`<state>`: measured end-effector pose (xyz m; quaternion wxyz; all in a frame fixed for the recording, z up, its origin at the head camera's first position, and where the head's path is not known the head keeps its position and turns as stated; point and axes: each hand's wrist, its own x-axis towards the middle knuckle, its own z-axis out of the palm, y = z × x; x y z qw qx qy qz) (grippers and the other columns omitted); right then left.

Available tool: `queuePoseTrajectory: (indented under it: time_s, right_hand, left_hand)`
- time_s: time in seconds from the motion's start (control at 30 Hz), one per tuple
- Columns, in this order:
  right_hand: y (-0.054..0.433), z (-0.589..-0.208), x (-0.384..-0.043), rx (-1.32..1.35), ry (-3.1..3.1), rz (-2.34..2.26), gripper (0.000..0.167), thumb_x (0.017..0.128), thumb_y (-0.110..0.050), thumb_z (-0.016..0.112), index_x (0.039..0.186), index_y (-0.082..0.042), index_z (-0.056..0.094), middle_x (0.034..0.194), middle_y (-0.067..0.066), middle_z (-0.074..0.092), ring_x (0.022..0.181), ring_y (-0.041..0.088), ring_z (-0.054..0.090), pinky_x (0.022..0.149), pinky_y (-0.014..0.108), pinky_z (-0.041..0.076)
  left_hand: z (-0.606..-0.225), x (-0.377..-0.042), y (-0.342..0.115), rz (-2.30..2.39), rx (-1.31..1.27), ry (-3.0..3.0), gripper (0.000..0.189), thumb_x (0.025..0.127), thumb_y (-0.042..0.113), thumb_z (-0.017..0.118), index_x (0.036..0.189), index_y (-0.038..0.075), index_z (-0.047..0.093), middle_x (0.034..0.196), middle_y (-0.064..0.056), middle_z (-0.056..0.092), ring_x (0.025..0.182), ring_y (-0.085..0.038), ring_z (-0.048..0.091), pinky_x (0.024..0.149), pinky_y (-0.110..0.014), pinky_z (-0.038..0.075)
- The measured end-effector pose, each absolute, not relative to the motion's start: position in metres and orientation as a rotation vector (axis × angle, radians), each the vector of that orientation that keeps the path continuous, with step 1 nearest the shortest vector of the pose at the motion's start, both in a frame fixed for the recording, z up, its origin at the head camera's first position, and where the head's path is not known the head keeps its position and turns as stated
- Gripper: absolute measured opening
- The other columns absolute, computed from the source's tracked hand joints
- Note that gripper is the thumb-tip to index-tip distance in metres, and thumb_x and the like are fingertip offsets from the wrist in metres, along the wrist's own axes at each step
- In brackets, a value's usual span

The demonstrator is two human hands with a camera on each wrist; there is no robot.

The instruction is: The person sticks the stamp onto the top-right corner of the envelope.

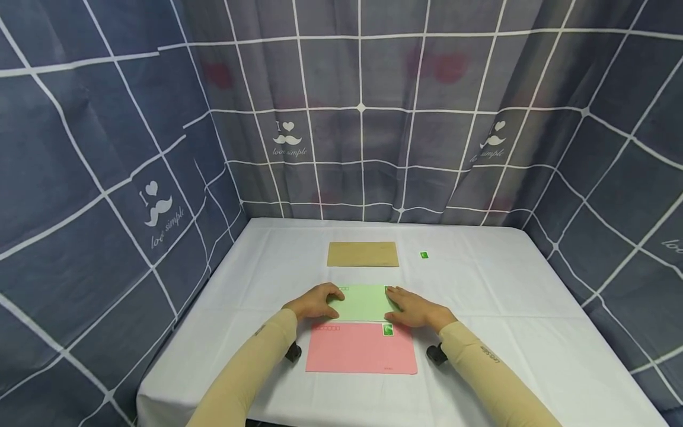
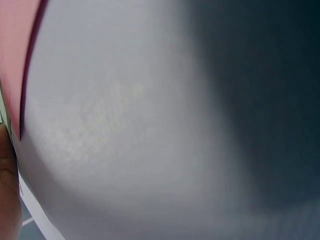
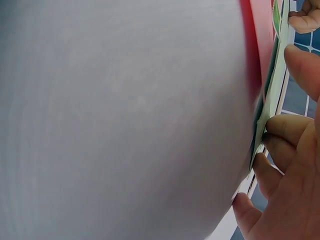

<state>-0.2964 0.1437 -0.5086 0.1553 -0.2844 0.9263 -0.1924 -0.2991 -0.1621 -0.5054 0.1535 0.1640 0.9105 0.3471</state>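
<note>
A light green envelope [image 1: 363,303] lies flat or nearly flat on the white table, with a green stamp at its upper right corner partly covered by fingers. My left hand [image 1: 315,301] holds its left edge, thumb and forefinger bent at the border. On the opposite side my right hand [image 1: 418,308] holds the right edge, its forefinger by the stamp and thumb lower down. In the right wrist view, bent fingertips [image 3: 280,131] meet the envelope's edge. A pink envelope [image 1: 361,350] with a green stamp [image 1: 388,330] lies just nearer to me.
A brown envelope [image 1: 363,254] lies farther back on the white tablecloth [image 1: 480,284]. A loose green stamp [image 1: 424,255] is to its right. Dark checked curtains [image 1: 331,136] stand around the table's back and sides.
</note>
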Motion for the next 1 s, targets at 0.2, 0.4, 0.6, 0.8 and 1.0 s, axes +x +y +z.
queuePoseTrajectory:
  time_s: [0.2, 0.4, 0.6, 0.8, 1.0]
  right_hand:
    - [0.1429, -0.5117, -0.2956, -0.792, 2.655, -0.542, 0.075, 0.1, -0.041, 0.058, 0.156, -0.001, 0.029, 0.165, 0.015, 0.025, 0.154, 0.037, 0.02, 0.125, 0.052, 0.021]
    - [0.1418, -0.5149, -0.2965, -0.794, 2.658, -0.53, 0.077, 0.099, -0.044, 0.058, 0.156, -0.002, 0.029, 0.165, 0.015, 0.026, 0.154, 0.037, 0.02, 0.124, 0.054, 0.021]
    - [0.1413, -0.5166, -0.2948, -0.798, 2.658, -0.533, 0.077, 0.099, -0.045, 0.059, 0.156, -0.002, 0.03, 0.164, 0.015, 0.027, 0.153, 0.038, 0.02, 0.124, 0.055, 0.022]
    - [0.1429, -0.5168, -0.2957, -0.804, 2.667, -0.532, 0.077, 0.099, -0.044, 0.058, 0.156, -0.001, 0.028, 0.164, 0.017, 0.026, 0.153, 0.038, 0.02, 0.124, 0.054, 0.022]
    - [0.1453, -0.5136, -0.2976, -0.817, 2.659, -0.582, 0.077, 0.1, -0.042, 0.058, 0.156, 0.0, 0.027, 0.165, 0.018, 0.025, 0.153, 0.038, 0.021, 0.124, 0.054, 0.021]
  left_hand:
    - [-0.5077, -0.2991, -0.1619, 1.002, 0.449, 2.608, 0.041, 0.077, 0.008, 0.086, 0.115, 0.011, 0.068, 0.128, -0.005, 0.062, 0.129, -0.028, 0.053, 0.114, -0.045, 0.041]
    - [-0.509, -0.2987, -0.1621, 1.007, 0.44, 2.605, 0.04, 0.077, 0.007, 0.086, 0.113, 0.011, 0.069, 0.127, -0.005, 0.063, 0.129, -0.028, 0.054, 0.114, -0.044, 0.041]
    - [-0.5115, -0.2982, -0.1629, 0.992, 0.446, 2.606, 0.041, 0.077, 0.008, 0.086, 0.114, 0.011, 0.068, 0.127, -0.004, 0.062, 0.128, -0.027, 0.054, 0.114, -0.044, 0.042]
    - [-0.5108, -0.2981, -0.1629, 0.989, 0.443, 2.606, 0.041, 0.078, 0.009, 0.085, 0.115, 0.012, 0.068, 0.127, -0.004, 0.062, 0.129, -0.027, 0.053, 0.114, -0.044, 0.041]
    - [-0.5053, -0.299, -0.1612, 0.982, 0.474, 2.617, 0.041, 0.078, 0.007, 0.085, 0.115, 0.009, 0.068, 0.126, -0.005, 0.063, 0.128, -0.028, 0.054, 0.113, -0.045, 0.042]
